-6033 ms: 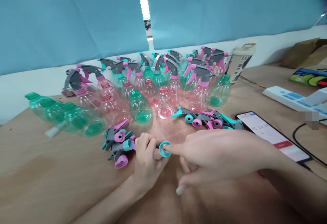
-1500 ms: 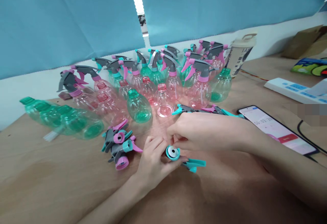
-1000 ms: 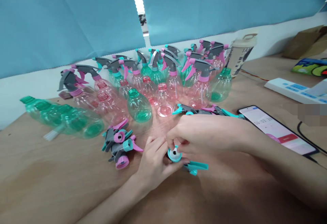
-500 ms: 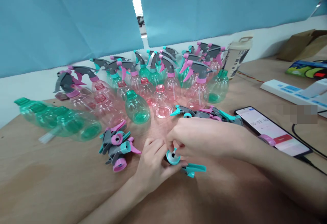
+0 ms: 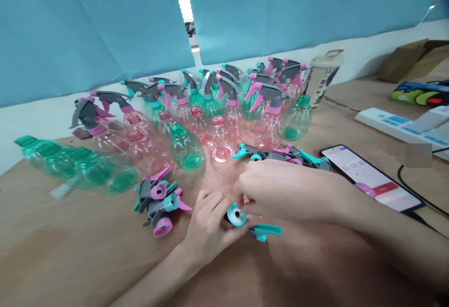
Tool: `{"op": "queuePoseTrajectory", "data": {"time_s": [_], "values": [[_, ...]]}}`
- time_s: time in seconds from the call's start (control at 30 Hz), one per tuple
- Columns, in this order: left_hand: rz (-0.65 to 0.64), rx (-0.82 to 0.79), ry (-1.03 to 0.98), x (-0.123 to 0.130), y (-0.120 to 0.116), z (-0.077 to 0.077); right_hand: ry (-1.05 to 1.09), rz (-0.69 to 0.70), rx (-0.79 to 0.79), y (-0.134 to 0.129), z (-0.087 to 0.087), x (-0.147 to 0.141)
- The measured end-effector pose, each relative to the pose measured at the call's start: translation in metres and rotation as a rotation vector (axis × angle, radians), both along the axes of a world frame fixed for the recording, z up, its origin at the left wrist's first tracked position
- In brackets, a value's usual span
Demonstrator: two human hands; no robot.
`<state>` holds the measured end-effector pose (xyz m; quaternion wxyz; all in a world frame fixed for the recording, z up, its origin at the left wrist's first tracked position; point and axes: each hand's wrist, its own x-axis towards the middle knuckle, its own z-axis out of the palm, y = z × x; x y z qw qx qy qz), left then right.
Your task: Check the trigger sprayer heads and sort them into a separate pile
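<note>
Left hand: the left hand (image 5: 208,225) is clamped round the grey body of 1 teal-collared trigger sprayer head (image 5: 237,214), thumb below the collar.
Right hand: the right hand (image 5: 270,190) is curled over the same part, fingertips drawn in at the far edge of the collar; whether they pinch anything there, I cannot tell.
Held sprayer head: in front of the person, collar mouth facing the camera, teal trigger pointing right; a white insert with 1 dark hole shows inside the collar.
Step in hand: probably fine finger work on the collar or its insert, with the left hand as the vice.
Next move calls for: I judge, a firm left grip, the mouth kept facing up, and light fingertip pressure so the insert stays level.
Loose sprayer heads: 1 pile (image 5: 154,204) lies just left of the left hand; another row (image 5: 261,150) lies beyond the right hand, partly covered by it.
Uncapped bottles: 1 green bottle (image 5: 187,150) and 1 pink bottle (image 5: 222,141) stand at the front of the group.
Phone: the phone (image 5: 365,167) lies beside the right forearm, showing timer-like digits.
</note>
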<state>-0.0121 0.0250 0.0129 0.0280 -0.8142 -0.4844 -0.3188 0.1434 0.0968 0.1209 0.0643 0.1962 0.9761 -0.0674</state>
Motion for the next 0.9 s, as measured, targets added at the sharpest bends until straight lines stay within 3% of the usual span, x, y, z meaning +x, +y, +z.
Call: {"op": "queuePoseTrajectory", "data": {"time_s": [0.33,0.53,0.73,0.9], "values": [[0.009,0.012,-0.015,0.000,-0.001,-0.001,-0.169,0.035,0.008,-0.003,0.003,-0.010],[-0.059,0.088,-0.080,0.000,-0.001,-0.002,0.026,0.056,-0.205,0.001,-0.004,-0.008],[-0.035,0.038,-0.020,0.001,-0.002,0.001,-0.012,0.069,0.008,-0.004,-0.001,0.000],[-0.050,0.068,-0.020,0.001,-0.003,0.002,-0.115,0.050,0.009,-0.013,0.001,-0.007]]}}
